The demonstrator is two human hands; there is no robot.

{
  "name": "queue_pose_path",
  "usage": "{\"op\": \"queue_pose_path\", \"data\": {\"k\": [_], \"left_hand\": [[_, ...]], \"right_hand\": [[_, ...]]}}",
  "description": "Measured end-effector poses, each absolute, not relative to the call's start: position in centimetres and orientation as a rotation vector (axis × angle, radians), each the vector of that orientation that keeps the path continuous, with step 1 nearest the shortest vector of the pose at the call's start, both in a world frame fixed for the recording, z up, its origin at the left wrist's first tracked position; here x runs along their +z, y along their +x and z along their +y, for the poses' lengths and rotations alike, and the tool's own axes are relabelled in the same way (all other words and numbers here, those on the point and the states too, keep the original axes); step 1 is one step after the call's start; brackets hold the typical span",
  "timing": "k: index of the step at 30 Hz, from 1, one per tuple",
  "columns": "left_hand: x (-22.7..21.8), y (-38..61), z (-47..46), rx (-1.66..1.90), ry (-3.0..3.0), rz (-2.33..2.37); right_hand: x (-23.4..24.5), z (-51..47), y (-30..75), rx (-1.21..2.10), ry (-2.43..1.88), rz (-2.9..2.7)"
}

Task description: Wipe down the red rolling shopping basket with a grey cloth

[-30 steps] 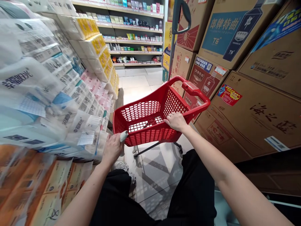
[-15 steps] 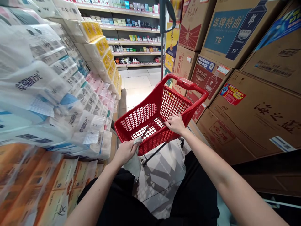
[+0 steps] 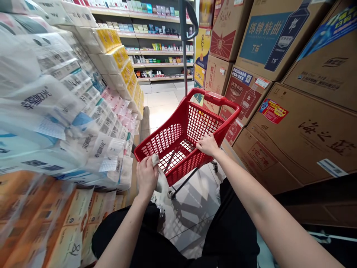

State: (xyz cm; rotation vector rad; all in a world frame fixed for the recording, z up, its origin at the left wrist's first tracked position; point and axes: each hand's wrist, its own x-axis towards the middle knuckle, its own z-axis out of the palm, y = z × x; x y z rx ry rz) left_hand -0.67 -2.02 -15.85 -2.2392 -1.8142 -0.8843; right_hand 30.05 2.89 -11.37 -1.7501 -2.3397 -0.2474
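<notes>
A red plastic shopping cart basket (image 3: 173, 130) stands tilted in the aisle in front of me, on a wheeled frame. My right hand (image 3: 207, 144) is closed over the basket's near right rim. My left hand (image 3: 147, 175) is closed on a white cloth (image 3: 161, 180) that hangs down against the basket's near left corner. The basket's red handle (image 3: 216, 98) is at its far end. Nothing lies in the basket.
Stacked packs of tissue and paper rolls (image 3: 61, 111) line the left side. Large cardboard cartons (image 3: 292, 123) are piled on the right. A grey pole (image 3: 184, 48) rises beyond the cart. Tiled floor (image 3: 161, 100) runs ahead to shelves (image 3: 156, 41) of small goods.
The cart has swung leftward and tilted more. My left hand with the cloth moved from beside the basket's corner to against its front edge. My right hand kept its hold on the rim.
</notes>
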Motion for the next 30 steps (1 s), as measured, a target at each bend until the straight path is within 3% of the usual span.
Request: {"op": "queue_pose_path", "data": {"k": [10,20,25,30], "left_hand": [[-16.8,-1.3,-6.0,-0.717,-2.668,-1.414],[-15.5,-3.3,-2.6,-0.695,-2.244,-1.776],[-16.3,-1.8,-2.6,-0.718,-2.561,-1.637],[-16.7,1.9,-4.4,-0.665,-2.815,-1.417]], "right_hand": [[-11.4,2.9,31.8,-0.169,-1.683,-2.389],[-11.3,3.7,33.0,-0.097,-1.658,-2.43],[-10.6,4.2,33.9,-0.043,-1.746,-2.448],[-11.9,3.1,31.6,-0.119,-2.077,-1.973]]}}
